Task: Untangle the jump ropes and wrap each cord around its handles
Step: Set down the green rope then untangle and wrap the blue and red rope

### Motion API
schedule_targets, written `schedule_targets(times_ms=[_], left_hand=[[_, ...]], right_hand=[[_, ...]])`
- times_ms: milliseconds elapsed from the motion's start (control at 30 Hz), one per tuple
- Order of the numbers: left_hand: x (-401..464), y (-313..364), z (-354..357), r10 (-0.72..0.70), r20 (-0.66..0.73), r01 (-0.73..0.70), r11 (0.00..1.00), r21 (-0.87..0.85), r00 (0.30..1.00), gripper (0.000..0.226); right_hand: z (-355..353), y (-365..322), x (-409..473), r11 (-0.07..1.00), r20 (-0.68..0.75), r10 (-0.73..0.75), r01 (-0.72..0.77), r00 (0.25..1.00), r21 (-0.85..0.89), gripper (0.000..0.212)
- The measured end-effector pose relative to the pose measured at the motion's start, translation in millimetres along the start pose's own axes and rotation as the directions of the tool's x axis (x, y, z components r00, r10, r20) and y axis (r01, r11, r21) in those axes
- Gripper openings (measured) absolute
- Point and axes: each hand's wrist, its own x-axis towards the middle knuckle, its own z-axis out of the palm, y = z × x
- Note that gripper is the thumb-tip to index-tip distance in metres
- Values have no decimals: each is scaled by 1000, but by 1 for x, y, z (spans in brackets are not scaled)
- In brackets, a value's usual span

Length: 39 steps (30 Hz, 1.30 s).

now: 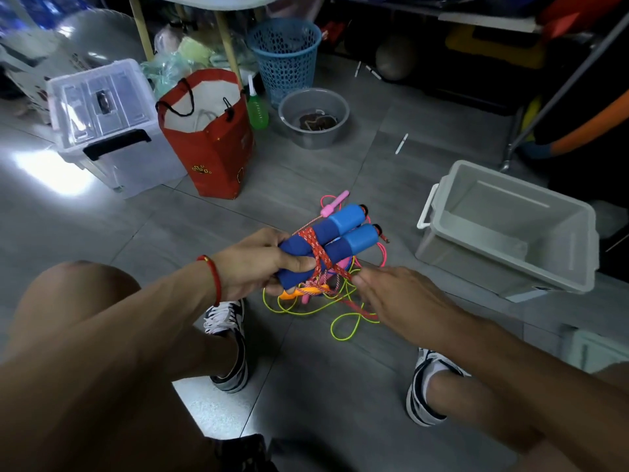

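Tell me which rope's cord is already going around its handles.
The red cord: it circles the blue handles in the left hand. Yellow cord lies loose on the floor.

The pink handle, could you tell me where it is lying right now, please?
In the head view, the pink handle lies on the floor just beyond the blue handles held in the left hand, between the red bag and the grey bin.

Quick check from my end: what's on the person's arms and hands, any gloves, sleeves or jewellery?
Both forearms are bare, with no sleeves or gloves in view. The left hand has a thin red string bracelet at the wrist. The right hand shows no ring, watch or band.
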Motion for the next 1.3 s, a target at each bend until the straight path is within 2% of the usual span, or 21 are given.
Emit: schedule_targets(times_ms=[33,67,100,167,200,267,333,367,400,433,533,600,667,767,867,1000,1100,1200,1300], left_hand=[[1,0,1,-11,-1,11,1000,12,1000,11],[2,0,1,-19,-3,19,1000,22,1000,12],[3,0,2,-21,-14,21,999,37,1000,12],[5,-1,2,-8,-46,12,995,94,999,12],[6,-2,4,3,-57,5,991,137,998,13],[7,-3,8,24,-76,-6,972,236,997,14],[9,-4,12,34,-103,-1,952,307,994,18],[11,-3,15,43,-120,2,937,349,992,19],[14,-3,17,59,-140,3,913,408,988,17],[17,-3,19,76,-158,9,879,477,985,13],[21,-3,23,106,-148,22,738,675,983,12],[22,-5,26,77,-114,38,641,766,991,14],[24,-8,27,61,-107,53,568,821,992,21],[27,-11,28,106,-103,44,457,888,989,29],[29,-11,27,103,-90,45,375,926,991,32],[24,-7,33,161,15,-49,206,977,987,35],[20,-8,40,197,122,-138,72,988,973,41],[15,-6,44,254,188,-202,33,979,949,42],[10,-2,44,310,170,-198,60,978,935,56]], right_hand=[[-1,-1,2,992,-48,-54,48,997,-118,20],[-5,-3,4,990,-39,-47,41,998,-134,16],[-7,-3,7,997,-13,-4,3,1000,-74,16],[-12,-2,8,964,156,156,-185,975,192,31],[-12,-1,8,900,233,218,-287,948,328,36],[-7,-1,8,658,349,335,-482,875,578,41],[-6,-1,8,435,461,358,-583,812,687,39],[-8,-2,8,393,497,343,-602,797,695,37],[-10,-2,8,398,514,321,-606,796,689,35],[-13,-4,8,458,509,298,-589,808,666,33],[-22,-7,10,699,508,210,-491,836,520,31],[-26,-7,10,856,537,140,-375,832,357,26],[-29,-4,11,966,468,137,-223,873,132,28],[-35,-4,11,986,426,157,-163,891,-22,29],[-43,-4,12,967,364,232,-253,902,11,31],[-52,-5,14,984,271,180,-173,945,-49,27],[-48,-1,21,987,198,160,-160,967,-16,25],[-43,11,29,971,191,194,-216,962,100,22],[-41,20,33,958,192,204,-236,960,165,25]])
